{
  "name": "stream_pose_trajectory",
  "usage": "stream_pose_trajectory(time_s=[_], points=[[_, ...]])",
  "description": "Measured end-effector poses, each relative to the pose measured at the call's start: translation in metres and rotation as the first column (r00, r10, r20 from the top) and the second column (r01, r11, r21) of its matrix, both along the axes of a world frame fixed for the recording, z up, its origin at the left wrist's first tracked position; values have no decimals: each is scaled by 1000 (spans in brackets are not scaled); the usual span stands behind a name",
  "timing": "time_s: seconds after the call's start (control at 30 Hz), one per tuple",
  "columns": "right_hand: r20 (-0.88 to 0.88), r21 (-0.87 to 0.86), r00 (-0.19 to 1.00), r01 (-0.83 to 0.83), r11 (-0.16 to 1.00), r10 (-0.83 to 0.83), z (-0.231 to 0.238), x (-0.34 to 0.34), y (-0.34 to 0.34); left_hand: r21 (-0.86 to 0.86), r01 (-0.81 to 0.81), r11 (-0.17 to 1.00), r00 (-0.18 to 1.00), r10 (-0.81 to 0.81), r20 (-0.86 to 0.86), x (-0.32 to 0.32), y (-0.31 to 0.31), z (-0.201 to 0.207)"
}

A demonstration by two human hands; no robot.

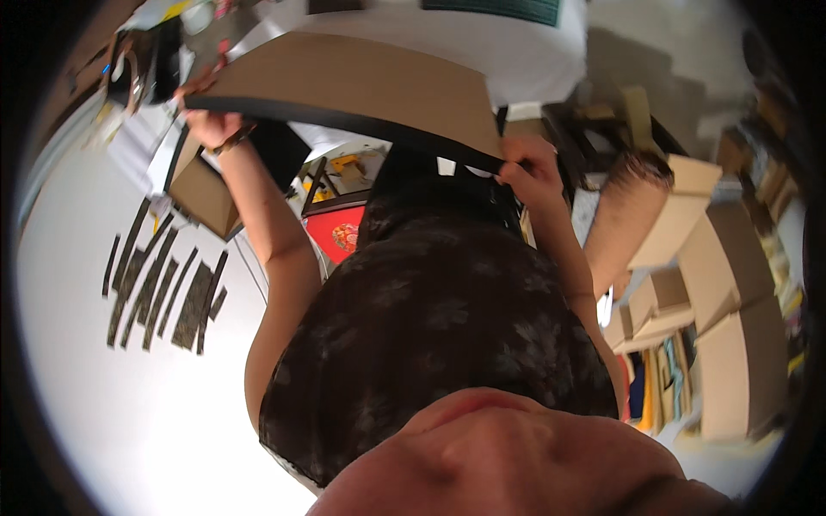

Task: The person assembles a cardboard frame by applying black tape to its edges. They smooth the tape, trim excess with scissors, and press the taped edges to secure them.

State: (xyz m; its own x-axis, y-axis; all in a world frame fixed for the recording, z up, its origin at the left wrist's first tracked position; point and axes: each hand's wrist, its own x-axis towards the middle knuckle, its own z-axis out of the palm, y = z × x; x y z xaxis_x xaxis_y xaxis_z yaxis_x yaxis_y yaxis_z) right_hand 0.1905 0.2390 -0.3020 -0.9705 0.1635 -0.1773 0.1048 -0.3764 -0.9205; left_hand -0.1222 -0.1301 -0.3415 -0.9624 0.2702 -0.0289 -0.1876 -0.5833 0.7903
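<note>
I hold a wide brown board with a black edge (361, 82) by its two ends, tilted out in front of me above a white-covered surface (559, 64). At its left end, the fingers of my left hand (211, 116) are closed round the corner. The thumb and fingers of my right hand (532, 165) pinch the black edge at the right corner. Below the board's left part, an open brown box-like piece with dark sides (202, 193) shows. A red sheet with a patterned heart shape (335, 230) lies beside my body, partly hidden by it.
Several dark strips (159, 297) sit on a white surface at the left. Yellow tools (344, 163) show beneath the board. What looks like another person's bare limb (632, 206) is close to my right arm. Cardboard boxes (723, 258) and a row of books (658, 383) stand at right.
</note>
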Motion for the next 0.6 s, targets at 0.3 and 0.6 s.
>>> stream_pose_trajectory(time_s=[0.3,0.6], points=[[23,-249,999,43,968,-38,-12,5,-10,-32,126,992,966,-130,-224,0,14,6],[76,-155,984,170,973,-160,1,-4,-16,-36,109,993,960,-114,-254,-5,26,5]])
